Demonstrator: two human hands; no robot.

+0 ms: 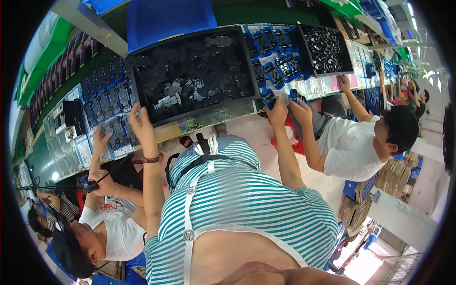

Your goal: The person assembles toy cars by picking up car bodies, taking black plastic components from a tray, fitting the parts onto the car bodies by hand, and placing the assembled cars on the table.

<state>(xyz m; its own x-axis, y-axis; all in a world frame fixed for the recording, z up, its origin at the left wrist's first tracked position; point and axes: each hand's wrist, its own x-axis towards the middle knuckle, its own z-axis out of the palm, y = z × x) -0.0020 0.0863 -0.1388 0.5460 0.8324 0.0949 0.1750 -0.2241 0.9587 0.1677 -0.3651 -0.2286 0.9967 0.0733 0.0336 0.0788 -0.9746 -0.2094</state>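
Note:
My right hand (pixel 277 114) is closed round a small blue-and-black plastic part (pixel 268 99), just off the right front corner of a large black tray (pixel 190 117). My left hand (pixel 141 124) is at the tray's left front corner, fingers apart and nothing visible in them. Whether it touches the rim, I cannot tell. Many loose black parts (pixel 199 66) fill the tray, with some shiny metallic-looking pieces (pixel 169 95) near its front.
Blue-and-black assemblies (pixel 109 104) stand in rows left of the tray; more assemblies (pixel 278 54) lie to its right. Beyond is a smaller tray of small parts (pixel 327 50). A left co-worker holds a black corded tool (pixel 90 186); a right co-worker holds a blue part (pixel 297 96).

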